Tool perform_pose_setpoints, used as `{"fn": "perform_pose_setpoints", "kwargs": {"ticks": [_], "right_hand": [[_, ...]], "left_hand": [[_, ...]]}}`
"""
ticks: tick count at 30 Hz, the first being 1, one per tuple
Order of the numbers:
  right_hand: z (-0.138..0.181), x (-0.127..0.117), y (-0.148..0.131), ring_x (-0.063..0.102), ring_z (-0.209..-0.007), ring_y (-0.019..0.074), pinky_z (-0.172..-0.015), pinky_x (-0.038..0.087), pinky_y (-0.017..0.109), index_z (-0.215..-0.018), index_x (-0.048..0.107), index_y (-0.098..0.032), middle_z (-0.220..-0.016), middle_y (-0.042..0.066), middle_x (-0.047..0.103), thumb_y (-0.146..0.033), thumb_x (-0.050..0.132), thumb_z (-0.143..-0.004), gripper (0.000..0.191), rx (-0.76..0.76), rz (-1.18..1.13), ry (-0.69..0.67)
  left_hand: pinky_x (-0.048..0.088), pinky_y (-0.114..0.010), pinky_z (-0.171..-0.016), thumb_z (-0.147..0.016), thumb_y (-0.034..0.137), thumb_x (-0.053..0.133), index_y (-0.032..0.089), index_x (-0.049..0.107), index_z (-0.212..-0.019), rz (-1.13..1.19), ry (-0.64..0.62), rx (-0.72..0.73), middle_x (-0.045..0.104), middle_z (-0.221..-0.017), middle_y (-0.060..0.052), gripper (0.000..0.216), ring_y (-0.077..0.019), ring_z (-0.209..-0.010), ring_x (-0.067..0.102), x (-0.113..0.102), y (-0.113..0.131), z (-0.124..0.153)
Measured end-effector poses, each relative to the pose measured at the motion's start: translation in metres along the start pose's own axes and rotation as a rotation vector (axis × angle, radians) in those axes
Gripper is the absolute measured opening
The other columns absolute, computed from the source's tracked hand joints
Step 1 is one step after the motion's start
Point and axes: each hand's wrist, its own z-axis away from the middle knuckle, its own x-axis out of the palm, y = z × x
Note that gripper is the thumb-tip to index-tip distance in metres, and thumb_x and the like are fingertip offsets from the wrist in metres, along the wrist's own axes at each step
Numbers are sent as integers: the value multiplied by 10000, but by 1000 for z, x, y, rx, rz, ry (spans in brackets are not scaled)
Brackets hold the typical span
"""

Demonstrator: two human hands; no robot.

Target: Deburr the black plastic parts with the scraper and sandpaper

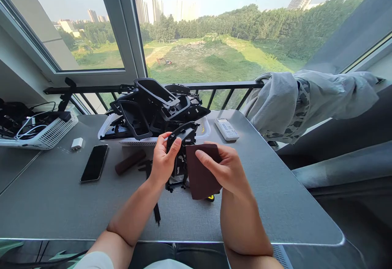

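Note:
My left hand (pixel 165 158) is closed around a black plastic frame part (pixel 180 166), thumb across its upper face. In my right hand (pixel 225 167) is a dark brown sheet of sandpaper (pixel 202 175), pinched with the thumb on top. The sheet's left edge is close against the right side of the plastic part; I cannot tell whether they touch. Beneath my left wrist lies a black caliper (pixel 157 212), partly covered by the arm. A rolled brown sheet (pixel 130 162) rests left of my left hand. A small yellow-and-black object (pixel 210 198) peeks out under the sandpaper.
Behind my hands, a white basket (pixel 103 130) is heaped with black plastic parts (pixel 153 105). A phone (pixel 94 163), a white charger plug (pixel 77 143) and a basket of cables (pixel 58 132) are leftward. A white labelled device (pixel 226 129) lies right on the grey table (pixel 275 203).

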Motion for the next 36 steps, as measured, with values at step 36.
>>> {"fn": "perform_pose_setpoints", "kwargs": {"ticks": [36], "right_hand": [[-5,11,7,523,-459,108,-416,413,214,-653,673,-159,-553,-10,599,-451,785,-652,313,251,-414,-154]], "left_hand": [[422,-193,-532,-651,625,758,207,585,-1072,1,133,-9,593,-855,9,619,-87,-639,549,-3,9,-5]]}}
